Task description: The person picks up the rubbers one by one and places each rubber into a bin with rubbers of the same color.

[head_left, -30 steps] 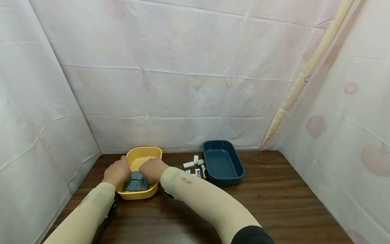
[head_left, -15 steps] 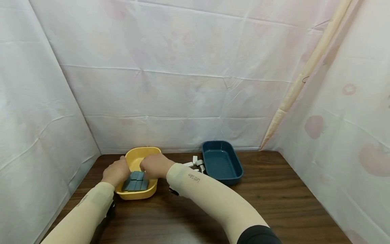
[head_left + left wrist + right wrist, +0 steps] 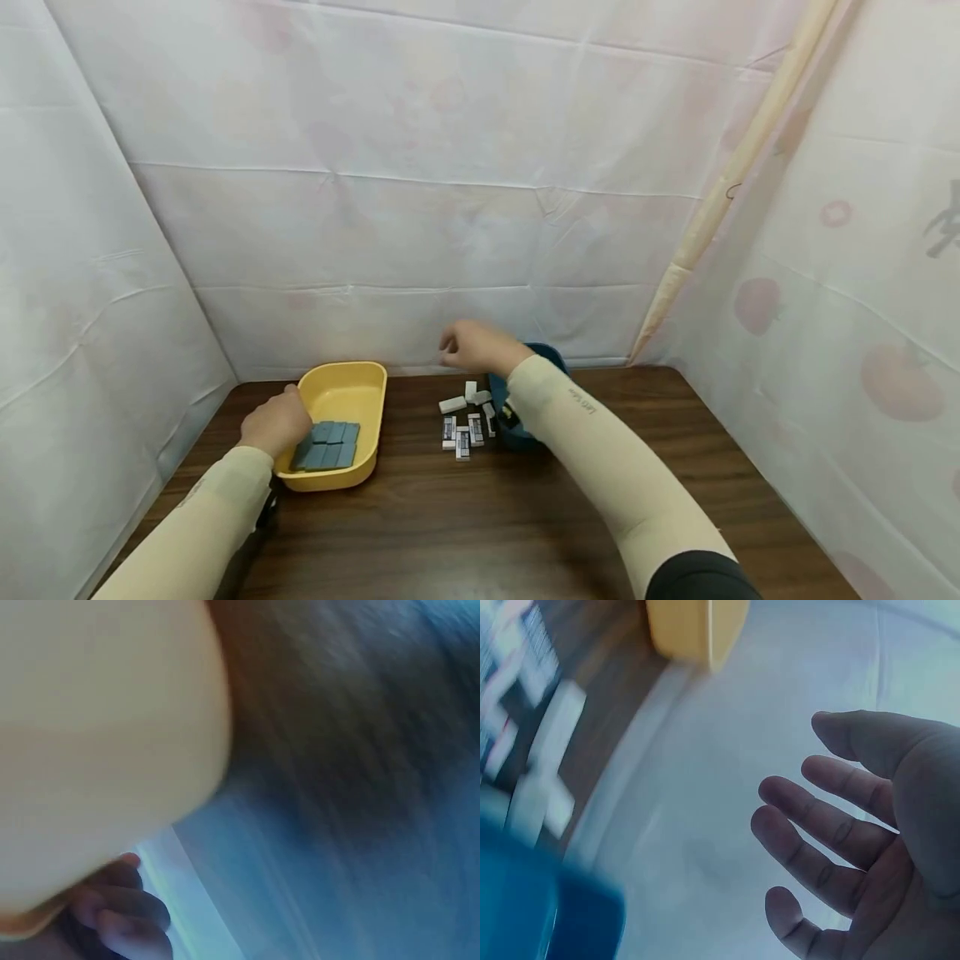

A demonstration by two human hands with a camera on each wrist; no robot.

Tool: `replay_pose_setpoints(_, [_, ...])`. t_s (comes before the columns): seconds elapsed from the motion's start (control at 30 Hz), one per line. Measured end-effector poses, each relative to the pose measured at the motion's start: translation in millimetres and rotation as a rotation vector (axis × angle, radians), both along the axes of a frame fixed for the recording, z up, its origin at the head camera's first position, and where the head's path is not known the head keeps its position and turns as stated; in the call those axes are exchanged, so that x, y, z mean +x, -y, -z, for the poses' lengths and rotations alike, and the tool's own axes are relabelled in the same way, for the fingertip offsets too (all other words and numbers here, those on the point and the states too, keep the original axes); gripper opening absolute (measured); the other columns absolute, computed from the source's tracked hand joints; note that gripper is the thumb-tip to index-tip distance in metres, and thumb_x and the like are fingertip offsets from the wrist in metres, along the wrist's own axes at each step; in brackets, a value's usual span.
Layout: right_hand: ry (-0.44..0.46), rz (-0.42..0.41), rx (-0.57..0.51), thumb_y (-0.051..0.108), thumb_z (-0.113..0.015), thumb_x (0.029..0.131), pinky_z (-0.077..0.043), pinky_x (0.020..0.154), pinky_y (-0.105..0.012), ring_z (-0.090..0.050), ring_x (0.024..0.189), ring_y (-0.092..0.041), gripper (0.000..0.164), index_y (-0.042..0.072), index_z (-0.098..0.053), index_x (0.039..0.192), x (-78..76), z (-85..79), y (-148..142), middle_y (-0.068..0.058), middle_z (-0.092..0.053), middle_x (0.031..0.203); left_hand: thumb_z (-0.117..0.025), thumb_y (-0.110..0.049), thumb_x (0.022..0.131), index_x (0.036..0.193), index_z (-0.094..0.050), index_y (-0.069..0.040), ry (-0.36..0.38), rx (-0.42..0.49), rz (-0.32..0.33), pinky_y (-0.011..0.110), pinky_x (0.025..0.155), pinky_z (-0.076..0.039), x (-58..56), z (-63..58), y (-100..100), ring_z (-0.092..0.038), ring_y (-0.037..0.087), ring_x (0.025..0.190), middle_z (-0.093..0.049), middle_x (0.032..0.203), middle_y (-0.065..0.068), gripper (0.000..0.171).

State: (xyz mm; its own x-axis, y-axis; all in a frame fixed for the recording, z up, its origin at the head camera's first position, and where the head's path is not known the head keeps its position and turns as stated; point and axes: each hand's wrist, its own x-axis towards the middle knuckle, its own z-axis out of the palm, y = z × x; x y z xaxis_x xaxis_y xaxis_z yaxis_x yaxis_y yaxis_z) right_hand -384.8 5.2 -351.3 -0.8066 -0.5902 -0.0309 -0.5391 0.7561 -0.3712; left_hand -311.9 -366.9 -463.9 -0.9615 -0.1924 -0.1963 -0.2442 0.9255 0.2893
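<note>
My left hand [image 3: 276,421] grips the left rim of a yellow tray [image 3: 347,398]. In the left wrist view its curled fingers [image 3: 131,922] show beside the tray's pale wall [image 3: 112,735]; the thumb is hidden. Inside the tray, grey-blue rectangular blocks [image 3: 326,446] lie side by side in rows at the near end. My right hand [image 3: 480,346] hovers above the far left part of a dark blue tray [image 3: 551,354], fingers loosely spread and holding nothing in the right wrist view. Several white erasers [image 3: 452,405], some in printed sleeves [image 3: 462,443], lie on the table left of the blue tray.
The wooden table [image 3: 420,533] ends against a white patterned cloth [image 3: 390,225] at the back and sides. A wrapped pole [image 3: 697,225] slants down to the back right corner. My right forearm covers much of the blue tray.
My right hand has left the yellow tray and moved right and up, above the erasers and the blue tray. The left hand stays on the yellow tray's rim. The head view has shifted slightly.
</note>
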Motion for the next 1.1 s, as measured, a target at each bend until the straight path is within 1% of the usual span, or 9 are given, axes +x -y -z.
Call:
replay_pose_setpoints(0.17, [0.006, 0.085, -0.039, 0.030, -0.075, 0.112, -0.064, 0.102, -0.049, -0.078, 0.123, -0.031, 0.043, 0.008, -0.071, 0.149, -15.8, 0.6, -55.2, -0.015, -0.079, 0.137, -0.052, -0.017, 0.110, 0.138, -0.055, 0.018, -0.022, -0.027, -0.010, 0.049, 0.068, -0.056, 1.0, -8.3, 4.0, -0.065, 0.034, 0.082, -0.070, 0.097, 0.022, 0.044])
replay_pose_setpoints(0.27, [-0.021, 0.127, -0.024, 0.031, -0.075, 0.112, -0.063, 0.102, -0.050, -0.077, 0.120, -0.031, 0.045, 0.007, -0.070, 0.149, -23.3, 7.1, -87.9, -0.015, -0.079, 0.134, -0.048, -0.022, 0.114, 0.135, -0.060, 0.017, -0.083, -0.053, -0.015, 0.053, 0.067, -0.057, 1.8, -18.1, 2.3, -0.067, 0.040, 0.088, -0.068, 0.108, 0.030, 0.046])
replay_pose_setpoints(0.4, [-0.037, 0.179, -0.014, 0.030, -0.076, 0.111, -0.062, 0.100, -0.052, -0.076, 0.113, -0.031, 0.047, 0.002, -0.070, 0.149, -31.0, 15.3, -127.8, -0.017, -0.078, 0.128, -0.050, -0.028, 0.116, 0.141, -0.062, 0.014, -0.289, -0.067, 0.042, 0.066, 0.077, -0.055, 2.7, -32.5, -14.4, -0.058, 0.054, 0.111, -0.060, 0.128, 0.038, 0.051])
replay_pose_setpoints(0.5, [-0.037, 0.221, -0.006, 0.030, -0.076, 0.110, -0.062, 0.098, -0.052, -0.076, 0.110, -0.032, 0.049, -0.001, -0.071, 0.148, -35.6, 21.1, -152.4, -0.020, -0.078, 0.127, -0.058, -0.028, 0.114, 0.137, -0.069, 0.006, -0.458, -0.017, 0.130, 0.069, 0.087, -0.051, 2.2, -44.3, -36.6, -0.050, 0.054, 0.123, -0.058, 0.134, 0.033, 0.043])
replay_pose_setpoints(0.6, [-0.022, 0.259, 0.011, 0.032, -0.075, 0.111, -0.062, 0.101, -0.054, -0.077, 0.115, -0.035, 0.051, -0.001, -0.070, 0.149, -38.6, 29.5, -171.8, -0.022, -0.077, 0.135, -0.063, -0.025, 0.112, 0.131, -0.074, -0.001, -0.539, 0.048, 0.232, 0.066, 0.094, -0.051, 3.2, -55.5, -63.2, -0.051, 0.050, 0.128, -0.059, 0.135, 0.026, 0.032])
replay_pose_setpoints(0.73, [0.007, 0.305, 0.030, 0.037, -0.073, 0.112, -0.059, 0.110, -0.059, -0.072, 0.133, -0.042, 0.054, 0.001, -0.068, 0.152, -39.5, 45.9, -189.0, -0.024, -0.069, 0.153, -0.067, -0.024, 0.111, 0.127, -0.077, -0.005, -0.518, 0.087, 0.374, 0.062, 0.099, -0.054, 8.1, -63.4, -103.8, -0.056, 0.044, 0.127, -0.063, 0.133, 0.020, 0.027])
replay_pose_setpoints(0.87, [0.049, 0.348, 0.008, 0.036, -0.072, 0.112, -0.052, 0.120, -0.063, -0.060, 0.148, -0.050, 0.065, -0.005, -0.058, 0.160, -41.5, 65.3, -198.6, -0.029, -0.058, 0.165, -0.076, -0.028, 0.107, 0.134, -0.076, -0.007, -0.448, 0.063, 0.501, 0.060, 0.106, -0.059, 9.4, -62.1, -149.2, -0.066, 0.037, 0.128, -0.070, 0.137, 0.014, 0.034])
replay_pose_setpoints(1.0, [0.110, 0.392, -0.029, 0.033, -0.071, 0.112, -0.049, 0.123, -0.065, -0.054, 0.154, -0.053, 0.075, -0.011, -0.044, 0.166, -44.3, 86.5, -204.2, -0.035, -0.050, 0.169, -0.085, -0.035, 0.102, 0.140, -0.075, -0.008, -0.332, 0.018, 0.595, 0.056, 0.107, -0.061, 5.8, -51.6, -186.3, -0.071, 0.034, 0.126, -0.073, 0.137, 0.011, 0.048])
replay_pose_setpoints(1.1, [0.159, 0.406, -0.040, 0.031, -0.068, 0.113, -0.049, 0.123, -0.065, -0.053, 0.155, -0.053, 0.078, -0.011, -0.036, 0.170, -46.0, 100.4, -204.1, -0.037, -0.045, 0.172, -0.091, -0.040, 0.097, 0.142, -0.075, -0.009, -0.244, -0.013, 0.629, 0.054, 0.104, -0.062, 1.7, -39.1, -203.0, -0.072, 0.031, 0.123, -0.074, 0.136, 0.009, 0.057])
